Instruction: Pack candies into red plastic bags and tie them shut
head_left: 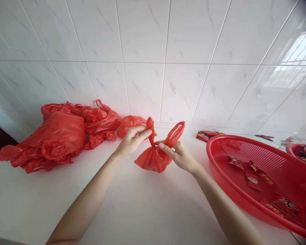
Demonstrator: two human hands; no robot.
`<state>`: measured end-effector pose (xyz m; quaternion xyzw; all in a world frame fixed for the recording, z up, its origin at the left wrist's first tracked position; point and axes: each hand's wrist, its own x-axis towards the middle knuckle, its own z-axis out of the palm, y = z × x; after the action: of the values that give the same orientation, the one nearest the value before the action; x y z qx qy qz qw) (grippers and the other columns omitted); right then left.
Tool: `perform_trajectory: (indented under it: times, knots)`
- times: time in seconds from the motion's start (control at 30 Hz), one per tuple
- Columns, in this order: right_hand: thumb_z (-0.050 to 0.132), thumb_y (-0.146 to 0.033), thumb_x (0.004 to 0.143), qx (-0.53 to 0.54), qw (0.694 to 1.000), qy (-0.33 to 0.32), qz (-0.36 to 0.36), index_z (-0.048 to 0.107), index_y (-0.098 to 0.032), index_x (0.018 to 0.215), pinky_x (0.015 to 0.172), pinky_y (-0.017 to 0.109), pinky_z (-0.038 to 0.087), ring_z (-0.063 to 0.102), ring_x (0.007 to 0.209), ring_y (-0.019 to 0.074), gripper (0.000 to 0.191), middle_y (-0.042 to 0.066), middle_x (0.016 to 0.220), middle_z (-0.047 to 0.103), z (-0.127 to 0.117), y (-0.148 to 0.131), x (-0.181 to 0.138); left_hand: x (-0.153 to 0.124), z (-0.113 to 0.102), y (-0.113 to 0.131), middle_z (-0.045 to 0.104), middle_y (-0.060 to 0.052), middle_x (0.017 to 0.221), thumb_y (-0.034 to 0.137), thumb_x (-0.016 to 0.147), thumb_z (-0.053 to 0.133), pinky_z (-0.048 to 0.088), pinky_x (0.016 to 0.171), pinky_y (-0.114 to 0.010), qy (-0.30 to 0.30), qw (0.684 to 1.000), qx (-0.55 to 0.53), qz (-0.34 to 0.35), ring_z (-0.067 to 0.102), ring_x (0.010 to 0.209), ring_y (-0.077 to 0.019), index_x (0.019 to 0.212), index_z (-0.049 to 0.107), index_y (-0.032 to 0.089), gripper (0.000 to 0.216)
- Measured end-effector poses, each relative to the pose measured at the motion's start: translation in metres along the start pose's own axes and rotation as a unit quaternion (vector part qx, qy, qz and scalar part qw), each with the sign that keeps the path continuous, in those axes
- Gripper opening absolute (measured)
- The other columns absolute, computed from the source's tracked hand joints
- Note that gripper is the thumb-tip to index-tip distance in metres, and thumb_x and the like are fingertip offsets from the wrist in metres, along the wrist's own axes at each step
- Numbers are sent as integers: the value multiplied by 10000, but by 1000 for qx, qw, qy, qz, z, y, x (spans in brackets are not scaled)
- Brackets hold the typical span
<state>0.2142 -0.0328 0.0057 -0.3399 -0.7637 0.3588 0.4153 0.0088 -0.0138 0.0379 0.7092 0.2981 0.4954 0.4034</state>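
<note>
One small red plastic bag (155, 161), at the middle of the white counter (132, 207), neck gathered, two handles raised; contents hidden.

Left hand (133, 140): thumb and fingers pinched closed on the bag's twisted left handle.

Right hand (180, 154): thumb and fingers closed on the base of the looped right handle.

One large red basket (244, 144), perforated sides, right of the hands; inside, a few printed red packets (253, 182) lying loose, well spaced.

One second red basket (292, 147), partly in view beyond it, holding dark items I cannot make out.

One heap of red plastic bags (63, 131), left, against the tiled wall (142, 88); some bulging, contents hidden.

One further red bag (131, 123), rounded, between heap and left hand.

Several red packets (204, 136), on the counter behind the large basket.
</note>
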Motion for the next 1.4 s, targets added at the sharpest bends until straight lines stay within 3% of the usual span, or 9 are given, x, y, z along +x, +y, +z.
perform_trajectory:
  times: [0.1,0.2,0.43,0.63,0.9,1.03,1.13,1.3,1.4]
  knots:
    - [536,-540,914,3,999,-42,17,504,-175,657,528,252,342,389,570,103,448,-24,631,446,5,0,0,-4,6,4,557,-6,735,345,905,608,430,679,-254,-37,999,9,2,509,702,-124,772,663,159,236]
    - [597,-527,881,28,997,-64,25,467,-180,670,534,244,337,373,582,95,426,-33,649,427,7,1,0,-7,14,7,540,-6,737,332,900,612,441,700,-270,-63,998,-8,3,512,714,-131,781,676,158,221]
    - [604,-479,890,-33,998,-47,11,420,-187,658,516,240,298,310,562,84,416,-54,613,382,12,1,-2,-13,22,11,584,-2,808,334,833,693,476,751,-276,-34,997,-43,-62,553,761,-137,1086,678,199,288]
    - [620,-498,869,-40,997,-63,21,526,-179,718,510,245,299,331,568,96,366,-49,607,401,17,4,-3,-18,23,17,552,-2,790,349,827,701,413,606,-238,-82,994,31,-61,486,670,-103,823,685,164,186]
    - [693,-414,839,164,971,-171,-3,621,-159,860,687,273,427,486,741,121,266,20,880,557,4,-5,0,-17,21,27,554,-7,672,339,912,593,442,643,-268,-68,996,-30,-47,494,657,-121,729,608,153,261]
    - [692,-434,840,176,975,-136,-8,585,-150,717,580,262,344,357,637,94,328,6,788,493,9,0,1,-18,21,32,593,-28,695,314,913,592,463,689,-285,-74,996,-37,-29,529,685,-136,729,636,151,249]
    - [700,-461,827,165,979,-119,-19,580,-149,675,591,270,347,373,656,102,368,27,841,531,14,1,0,-20,22,34,605,-31,720,318,918,585,467,690,-282,-84,995,-34,-29,526,683,-133,759,652,153,238]
    - [732,-423,809,116,984,-130,-38,641,-175,889,690,276,434,496,714,121,276,12,864,602,9,-6,0,-22,21,35,649,-40,830,325,931,568,470,690,-280,-76,997,-23,-23,556,700,-132,835,652,161,208]
    - [764,-434,775,40,990,-131,-43,608,-200,1176,768,307,487,589,802,161,490,27,913,656,-5,-8,0,-22,13,37,630,-28,778,325,940,558,457,679,-276,-19,999,-15,20,555,690,-128,803,633,161,226]
